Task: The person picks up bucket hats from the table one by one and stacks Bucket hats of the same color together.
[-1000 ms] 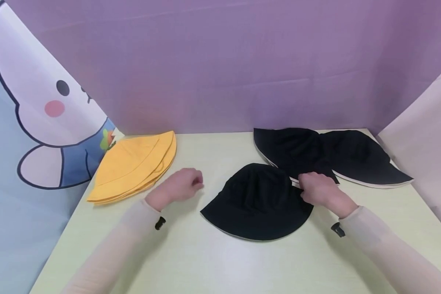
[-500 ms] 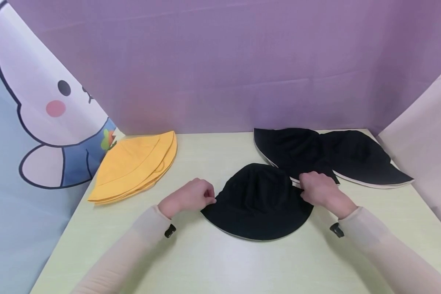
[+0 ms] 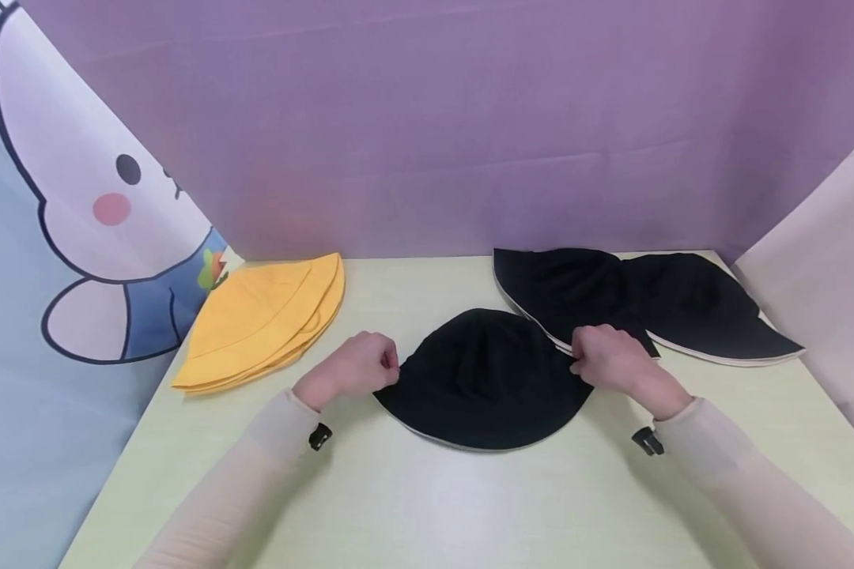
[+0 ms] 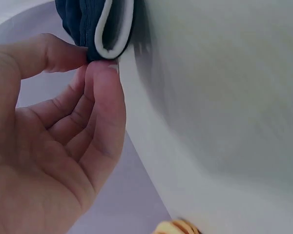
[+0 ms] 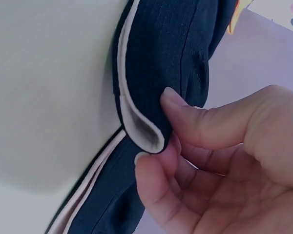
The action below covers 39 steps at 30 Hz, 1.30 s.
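Observation:
A dark bucket hat (image 3: 484,387), folded flat, lies in the middle of the table with its brim toward me. My left hand (image 3: 352,367) pinches the left end of its brim; the left wrist view shows thumb and forefinger on the folded corner (image 4: 95,29), pale lining inside. At the other end my right hand (image 3: 615,363) pinches the brim between thumb and fingers, and the right wrist view shows the pale inner edge (image 5: 141,126) there. Just behind the right hand lie more dark hats (image 3: 569,292), partly overlapping each other.
A stack of yellow hats (image 3: 252,324) lies at the back left of the pale table (image 3: 455,514). Behind the table hangs a purple cloth (image 3: 427,134). A blue cloth with a cartoon rabbit (image 3: 78,197) is on the left.
My left hand has come from near the yellow hats to the dark hat's left brim end and now grips it. The hat has shifted slightly left and away from me, both hands moving with it.

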{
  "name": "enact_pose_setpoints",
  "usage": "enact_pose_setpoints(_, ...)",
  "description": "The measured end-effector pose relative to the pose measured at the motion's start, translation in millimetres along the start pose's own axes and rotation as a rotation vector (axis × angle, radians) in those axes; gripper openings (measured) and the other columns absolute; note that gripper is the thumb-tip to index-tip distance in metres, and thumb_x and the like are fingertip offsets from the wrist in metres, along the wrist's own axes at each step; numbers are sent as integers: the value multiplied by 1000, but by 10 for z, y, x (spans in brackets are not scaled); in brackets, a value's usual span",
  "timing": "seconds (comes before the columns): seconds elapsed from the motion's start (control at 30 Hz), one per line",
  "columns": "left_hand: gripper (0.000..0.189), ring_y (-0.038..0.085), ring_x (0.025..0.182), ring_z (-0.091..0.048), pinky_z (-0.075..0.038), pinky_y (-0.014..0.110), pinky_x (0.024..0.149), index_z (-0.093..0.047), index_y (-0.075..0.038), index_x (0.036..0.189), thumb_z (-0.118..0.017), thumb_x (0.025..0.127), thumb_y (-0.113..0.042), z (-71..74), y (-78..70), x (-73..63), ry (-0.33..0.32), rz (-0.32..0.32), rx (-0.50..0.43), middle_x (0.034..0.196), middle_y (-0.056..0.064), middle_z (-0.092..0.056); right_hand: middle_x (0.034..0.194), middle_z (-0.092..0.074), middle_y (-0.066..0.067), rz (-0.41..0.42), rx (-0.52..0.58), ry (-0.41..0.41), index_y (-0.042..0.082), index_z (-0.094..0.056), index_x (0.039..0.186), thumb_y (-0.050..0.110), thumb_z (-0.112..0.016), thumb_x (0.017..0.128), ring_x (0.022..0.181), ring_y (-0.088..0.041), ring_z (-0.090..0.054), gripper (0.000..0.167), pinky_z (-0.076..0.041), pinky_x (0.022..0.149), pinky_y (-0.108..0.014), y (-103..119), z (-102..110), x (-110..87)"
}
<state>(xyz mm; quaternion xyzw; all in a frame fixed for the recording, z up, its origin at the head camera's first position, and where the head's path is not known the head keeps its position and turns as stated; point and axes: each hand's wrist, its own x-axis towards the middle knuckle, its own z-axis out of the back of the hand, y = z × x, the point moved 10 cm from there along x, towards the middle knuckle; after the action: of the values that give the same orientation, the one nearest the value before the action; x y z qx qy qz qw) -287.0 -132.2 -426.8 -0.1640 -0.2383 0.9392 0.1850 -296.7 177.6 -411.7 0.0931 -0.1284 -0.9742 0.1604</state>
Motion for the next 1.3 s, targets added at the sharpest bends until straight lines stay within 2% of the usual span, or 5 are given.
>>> enact_pose_setpoints(0.2, 7, 17, 64, -56, -47, 32, 62, -67, -11, 81, -68, 88, -11, 102, 216, 5, -51, 46, 67, 75, -2, -63, 78, -61, -4, -8, 49, 7, 9, -64, 81, 9, -77, 84, 67, -23, -57, 14, -47, 61, -39, 99, -47, 73)
enact_pose_setpoints(0.4, 8, 20, 64, -56, -46, 33, 61, -65, -10, 81, -66, 89, -10, 61, 361, 19, -26, 101, 107, 77, 0, -63, 80, -65, -4, -55, 70, 28, 9, -68, 81, 9, -78, 83, 69, -24, -58, 10, -48, 63, -39, 90, -169, 128)
enact_pose_setpoints(0.93, 11, 19, 66, -56, -45, 33, 60, -63, -9, 80, -66, 90, -8, 42, 281, 5, -26, 80, 189, 77, 1, -60, 80, -66, -4, -72, 50, 27, 12, -67, 81, 10, -76, 84, 71, -26, -59, 9, -49, 65, -42, 64, -256, 124)
enact_pose_setpoints(1.1, 10, 19, 68, -56, -46, 34, 61, -63, -10, 81, -67, 90, -9, 32, 280, 13, -26, 80, 203, 78, 0, -60, 81, -67, -3, -33, 93, -27, 11, -68, 81, 7, -71, 85, 72, -25, -60, 7, -49, 67, -43, 39, -151, 56)
enact_pose_setpoints(1.3, 10, 19, 69, -56, -46, 34, 62, -63, -10, 82, -67, 90, -9, 30, 278, 13, -26, 71, 203, 80, 0, -61, 84, -67, -7, -65, 107, -86, 10, -70, 83, 8, -65, 86, 74, -28, -61, 6, -50, 68, -47, -203, 84, -16)
